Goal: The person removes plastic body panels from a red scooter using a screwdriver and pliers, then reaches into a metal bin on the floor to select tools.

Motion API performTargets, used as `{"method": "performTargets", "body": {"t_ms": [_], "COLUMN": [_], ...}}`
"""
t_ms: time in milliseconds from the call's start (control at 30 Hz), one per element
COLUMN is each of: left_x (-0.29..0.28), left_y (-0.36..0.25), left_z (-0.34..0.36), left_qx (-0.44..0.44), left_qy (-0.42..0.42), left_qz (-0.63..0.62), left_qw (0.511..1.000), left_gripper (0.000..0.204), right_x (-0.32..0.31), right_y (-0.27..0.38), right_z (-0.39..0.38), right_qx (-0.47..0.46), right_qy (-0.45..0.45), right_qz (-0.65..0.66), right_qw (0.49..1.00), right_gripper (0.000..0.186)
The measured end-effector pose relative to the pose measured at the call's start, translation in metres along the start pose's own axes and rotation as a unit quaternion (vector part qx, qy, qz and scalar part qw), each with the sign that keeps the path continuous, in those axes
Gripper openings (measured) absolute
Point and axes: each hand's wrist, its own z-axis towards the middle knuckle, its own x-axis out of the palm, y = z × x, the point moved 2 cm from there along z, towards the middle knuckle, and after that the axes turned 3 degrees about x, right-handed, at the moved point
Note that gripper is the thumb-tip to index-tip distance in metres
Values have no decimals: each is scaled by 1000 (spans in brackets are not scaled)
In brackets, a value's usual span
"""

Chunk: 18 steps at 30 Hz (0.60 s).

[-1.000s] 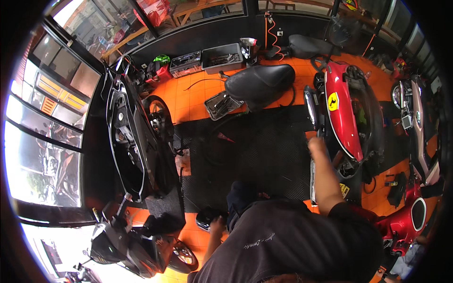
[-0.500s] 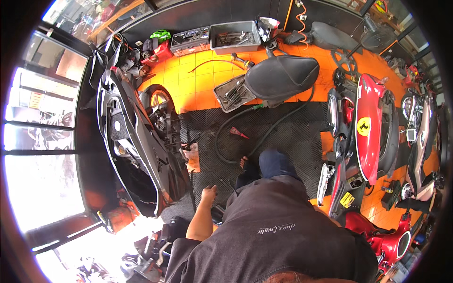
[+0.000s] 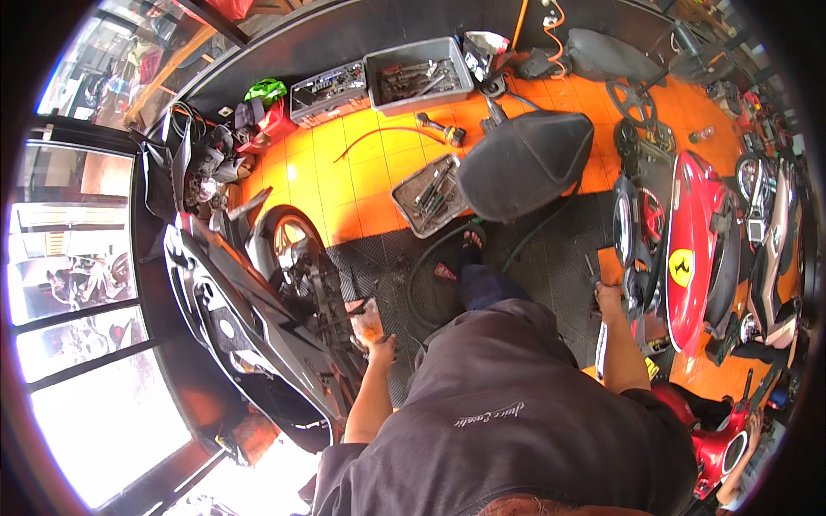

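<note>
My right hand is closed, low beside the red scooter, and a slim metal tool sticks out ahead of it; its exact kind is too small to tell. On the other side my left hand hangs next to the dark grey scooter. Its fingers are small and partly turned from view, so their grip does not show. Just ahead of it is a clear plastic item over orange floor. My foot is forward on the black mat, near a removed black scooter seat.
A tray of tools lies beside the seat, with a power drill behind. A dark hose loops across the mat. Toolboxes line the back wall. A red scooter stands at right; another person's arm shows lower right.
My view has shifted and my foot has stepped forward toward the seat. My right arm, hidden before, now extends at the right with a slim tool. My left hand stays low near the grey scooter.
</note>
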Motion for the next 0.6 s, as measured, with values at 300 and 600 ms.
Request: {"method": "performTargets", "body": {"t_ms": [300,600], "left_x": [-55,-135], "left_y": [-125,-202], "left_z": [96,183], "left_qx": [114,16], "left_qy": [-143,23], "left_qz": [-108,133], "left_qw": [977,991], "left_gripper": [39,45], "right_x": [145,253], "right_y": [307,408], "right_z": [-42,-38], "right_qx": [-65,-70], "right_qy": [179,190], "right_qz": [-232,-189], "right_qw": [954,961], "right_gripper": [35,32]}}
